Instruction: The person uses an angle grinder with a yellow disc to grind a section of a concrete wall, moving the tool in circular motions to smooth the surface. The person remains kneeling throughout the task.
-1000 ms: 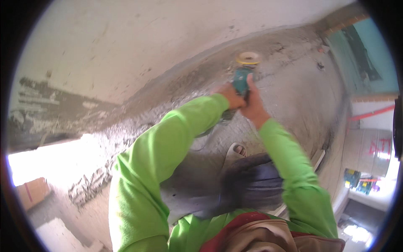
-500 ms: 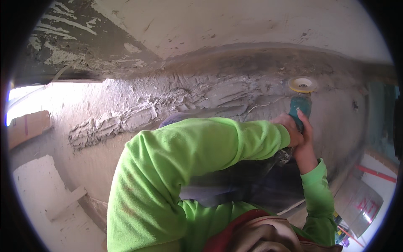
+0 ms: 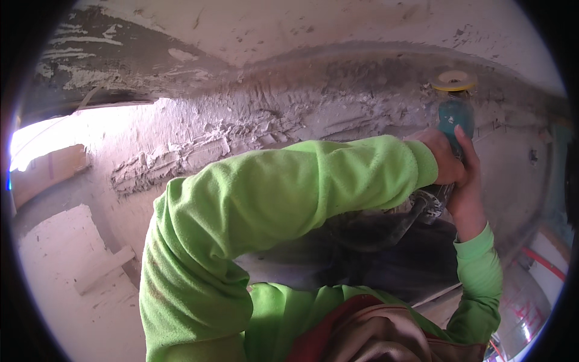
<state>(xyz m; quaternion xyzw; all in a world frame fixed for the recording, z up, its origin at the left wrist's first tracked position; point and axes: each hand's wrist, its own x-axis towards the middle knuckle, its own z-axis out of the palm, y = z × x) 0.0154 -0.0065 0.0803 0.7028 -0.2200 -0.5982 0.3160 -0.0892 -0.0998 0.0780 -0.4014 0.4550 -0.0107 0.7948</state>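
A teal power tool [image 3: 452,117] with a round, yellow-rimmed disc [image 3: 452,81] reaches toward the dirty grey join at the foot of the pale upper surface [image 3: 362,24]; I cannot tell whether the disc touches it. My left hand [image 3: 443,158] is wrapped round the tool's body, my green sleeve crossing the view. My right hand [image 3: 467,187] grips the tool beside and below it, thumb along the body. Some fingers of both are hidden. Rough, ridged grey plaster [image 3: 211,145] runs leftward from the tool. Behind my left arm, the tool's black rear part is partly visible.
A cardboard piece [image 3: 51,175] lies at the left near a bright opening. A chipped white board [image 3: 60,247] is at the lower left. A red bar [image 3: 543,263] and a curved grey sheet [image 3: 518,308] show at the lower right. My dark-clad legs [image 3: 386,265] are below me.
The view has swung leftward, showing more of the ridged plaster. Over the last half second the tool and both hands have shifted up and right in the picture, still gripping.
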